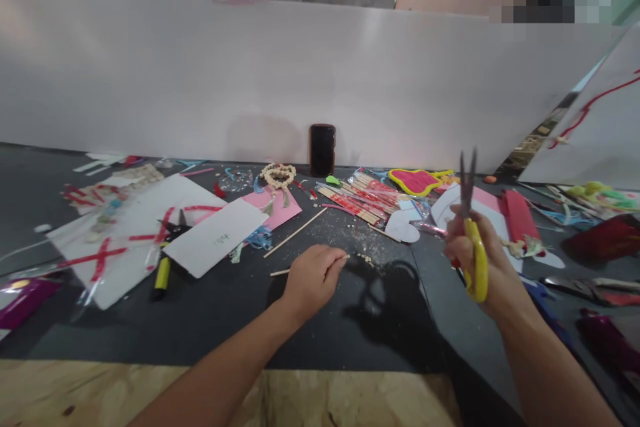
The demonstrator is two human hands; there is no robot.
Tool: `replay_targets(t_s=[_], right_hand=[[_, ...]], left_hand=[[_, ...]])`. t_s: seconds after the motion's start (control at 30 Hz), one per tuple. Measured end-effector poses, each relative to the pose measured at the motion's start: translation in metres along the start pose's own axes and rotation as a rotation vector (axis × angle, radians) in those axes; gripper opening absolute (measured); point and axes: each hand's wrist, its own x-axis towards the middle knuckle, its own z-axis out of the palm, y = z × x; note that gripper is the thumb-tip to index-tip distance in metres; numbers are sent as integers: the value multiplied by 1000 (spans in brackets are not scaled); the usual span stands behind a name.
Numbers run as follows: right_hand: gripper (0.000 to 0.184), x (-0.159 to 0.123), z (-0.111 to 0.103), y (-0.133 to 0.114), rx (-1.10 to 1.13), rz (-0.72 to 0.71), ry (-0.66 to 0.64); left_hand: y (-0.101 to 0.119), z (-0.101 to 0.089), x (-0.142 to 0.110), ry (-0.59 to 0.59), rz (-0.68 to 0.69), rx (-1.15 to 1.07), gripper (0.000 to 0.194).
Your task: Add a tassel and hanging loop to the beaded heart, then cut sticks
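Observation:
My left hand (313,280) is closed around a thin wooden stick (279,273). One end sticks out on the left, and a short tip shows at the fingertips. Small wooden bits (367,259) lie scattered on the black table just beyond that tip. Raised on the right, my right hand (483,260) grips yellow-handled scissors (475,260), their blades pointing up and slightly apart. Another thin stick (295,233) rests on the table past my left hand. Farther back is a pile of wooden sticks in red-printed wrappers (357,197).
A phone (323,150) leans against the white board (280,67). White card (217,240), pliers (167,253) and a beaded loop (278,175) lie left of centre. A red and yellow shape (415,181) sits behind; a red roll (603,239) and another tool (595,290) lie right.

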Motion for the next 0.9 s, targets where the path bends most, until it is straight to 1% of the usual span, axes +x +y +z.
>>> replay_targets(t_s=[0.03, 0.07, 0.13, 0.17, 0.2, 0.27, 0.37, 0.47, 0.5, 0.57, 0.63, 0.67, 0.73, 0.8, 0.83, 0.9], right_hand=[[62, 2, -5, 3, -88, 37, -54], [63, 2, -11, 7, -218, 63, -138], [62, -2, -27, 15, -536, 87, -326], [59, -5, -36, 20, -670, 96, -395], [58, -10, -46, 24, -758, 105, -430], [56, -22, -64, 30, -845, 126, -449], [51, -39, -90, 35, -880, 116, -457], [52, -49, -104, 31, -833, 126, -472], [54, -49, -104, 28, -788, 144, -493], [57, -48, -96, 19, -661, 174, -584], [58, -41, -81, 12, -524, 158, -703], [57, -37, -72, 10, -480, 133, -731], [52, -23, -56, 10, -472, 73, -745], [47, -7, -48, 16, -530, 34, -731], [45, 2, -48, 20, -554, 25, -712], [43, 18, -55, 28, -595, 7, -637]], left_hand=[[-1, 0, 0, -1, -2, 1, 21], [-1, 0, 0, -1, -1, 0, 21], [0, 1, 0, -1, 8, -2, 21], [0, 1, 0, 0, 16, 1, 21], [1, 1, -1, 0, 26, 5, 21], [3, 1, -1, 2, 47, 13, 21], [6, 2, -2, -4, 60, 23, 21], [10, 3, -2, -27, 76, 36, 21], [11, 3, -1, -36, 87, 40, 21], [16, 4, 1, -53, 106, 49, 21], [22, 4, 2, -76, 121, 63, 20], [24, 4, 3, -88, 133, 73, 20], [28, 3, 1, -110, 170, 95, 21], [29, 0, -2, -131, 214, 114, 22], [29, -3, -4, -140, 231, 121, 23], [26, -8, -9, -156, 237, 127, 23]])
